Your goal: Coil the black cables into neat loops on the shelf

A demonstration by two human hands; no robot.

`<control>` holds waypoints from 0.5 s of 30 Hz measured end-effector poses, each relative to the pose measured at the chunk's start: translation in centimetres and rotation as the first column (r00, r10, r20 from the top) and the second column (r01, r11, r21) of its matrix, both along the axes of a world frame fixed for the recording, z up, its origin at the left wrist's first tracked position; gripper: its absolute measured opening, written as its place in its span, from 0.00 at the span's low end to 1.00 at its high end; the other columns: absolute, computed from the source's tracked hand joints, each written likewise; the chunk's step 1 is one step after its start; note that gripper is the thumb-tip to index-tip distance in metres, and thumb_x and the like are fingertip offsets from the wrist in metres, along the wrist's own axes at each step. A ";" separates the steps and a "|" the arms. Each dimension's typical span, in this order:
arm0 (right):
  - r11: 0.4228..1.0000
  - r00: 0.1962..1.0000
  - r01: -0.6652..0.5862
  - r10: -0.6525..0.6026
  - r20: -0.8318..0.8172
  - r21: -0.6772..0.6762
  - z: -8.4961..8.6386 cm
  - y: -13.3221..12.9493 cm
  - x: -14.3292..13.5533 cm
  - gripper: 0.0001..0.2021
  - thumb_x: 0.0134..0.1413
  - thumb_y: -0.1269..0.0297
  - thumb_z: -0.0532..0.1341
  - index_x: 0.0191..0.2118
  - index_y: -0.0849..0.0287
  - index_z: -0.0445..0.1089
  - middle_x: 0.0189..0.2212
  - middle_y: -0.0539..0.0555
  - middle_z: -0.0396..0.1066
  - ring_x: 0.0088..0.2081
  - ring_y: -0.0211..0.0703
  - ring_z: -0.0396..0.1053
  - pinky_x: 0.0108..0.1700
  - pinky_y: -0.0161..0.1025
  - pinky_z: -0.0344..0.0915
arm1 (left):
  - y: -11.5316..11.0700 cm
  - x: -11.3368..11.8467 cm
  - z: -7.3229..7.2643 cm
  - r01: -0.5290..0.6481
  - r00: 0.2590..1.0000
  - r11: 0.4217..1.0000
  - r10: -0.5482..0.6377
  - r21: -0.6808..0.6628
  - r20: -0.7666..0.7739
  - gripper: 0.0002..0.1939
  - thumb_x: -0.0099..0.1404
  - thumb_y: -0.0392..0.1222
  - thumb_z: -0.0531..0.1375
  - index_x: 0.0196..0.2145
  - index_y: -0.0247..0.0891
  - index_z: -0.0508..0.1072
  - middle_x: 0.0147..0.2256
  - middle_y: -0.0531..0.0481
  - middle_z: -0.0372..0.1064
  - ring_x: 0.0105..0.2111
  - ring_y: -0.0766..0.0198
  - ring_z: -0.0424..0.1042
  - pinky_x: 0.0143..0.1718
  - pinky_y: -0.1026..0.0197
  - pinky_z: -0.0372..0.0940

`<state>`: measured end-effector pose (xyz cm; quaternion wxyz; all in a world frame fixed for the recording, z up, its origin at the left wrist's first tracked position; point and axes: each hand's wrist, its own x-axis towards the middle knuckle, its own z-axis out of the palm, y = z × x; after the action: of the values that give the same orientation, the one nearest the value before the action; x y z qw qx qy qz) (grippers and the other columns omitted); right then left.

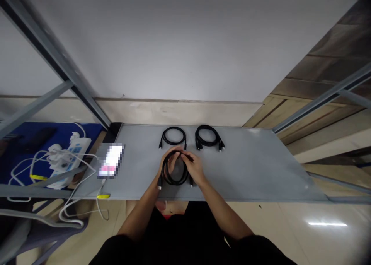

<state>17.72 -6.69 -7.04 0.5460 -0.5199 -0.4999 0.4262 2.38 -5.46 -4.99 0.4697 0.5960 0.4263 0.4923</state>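
Between my two hands is a coiled black cable [177, 183], its loop hanging toward the near edge of the grey table. My left hand [168, 160] is closed round the left and top of the coil. With fingers pinched at the top right of the loop, my right hand [193, 166] grips the same cable. Connector plugs dangle at the lower left and lower right of the coil. Just beyond my hands lies a thin black coiled cable [174, 143]. To its right is a thicker black coil [207, 144] with several plugs at its ends.
A phone [112, 160], pixelated, lies at the left of the grey table [255, 164], with a white charging cord attached. Further left, a white power strip [71, 160] full of plugs sits on a blue surface. Metal frame posts [55, 52] rise at both sides; a wall stands behind.
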 end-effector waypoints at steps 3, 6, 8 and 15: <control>0.995 0.991 -0.014 0.001 0.133 0.102 -0.2 -0.6 -0.8 0.16 0.63 0.45 0.69 0.39 0.53 0.83 0.40 0.59 0.84 0.43 0.53 0.81 0.50 0.50 0.79 | -0.8 -0.7 0.0 -0.037 0.999 0.997 0.037 -0.063 0.004 0.21 0.77 0.56 0.60 0.58 0.41 0.77 0.52 0.39 0.85 0.54 0.48 0.85 0.59 0.43 0.80; 0.984 0.982 -0.076 0.047 0.182 0.158 -0.1 -0.7 -0.6 0.14 0.64 0.47 0.70 0.40 0.53 0.84 0.38 0.58 0.83 0.39 0.51 0.79 0.47 0.50 0.78 | -1.0 -1.3 0.3 -0.042 0.996 0.998 0.037 -0.056 -0.081 0.21 0.76 0.56 0.63 0.59 0.42 0.77 0.50 0.39 0.85 0.52 0.49 0.85 0.61 0.41 0.79; 0.980 0.980 -0.111 0.081 0.180 0.164 -0.2 -0.7 -0.4 0.14 0.64 0.47 0.70 0.39 0.52 0.84 0.37 0.57 0.83 0.37 0.50 0.78 0.45 0.49 0.78 | -1.0 -1.5 0.4 -0.041 0.993 0.998 0.036 -0.046 -0.114 0.21 0.76 0.56 0.64 0.58 0.42 0.77 0.48 0.40 0.85 0.51 0.48 0.85 0.62 0.40 0.78; 0.984 0.987 -0.124 0.109 0.115 0.128 -0.3 -0.7 0.4 0.18 0.63 0.42 0.70 0.37 0.52 0.83 0.38 0.58 0.84 0.42 0.53 0.82 0.50 0.51 0.79 | -1.7 -1.3 0.6 -0.025 0.999 0.997 0.022 -0.073 -0.038 0.21 0.74 0.57 0.65 0.57 0.43 0.78 0.46 0.44 0.86 0.49 0.47 0.86 0.61 0.41 0.79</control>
<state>18.11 -7.36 -7.32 0.5264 -0.4738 -0.5858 0.3941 1.04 -7.18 -4.41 0.4774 0.5825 0.4598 0.4706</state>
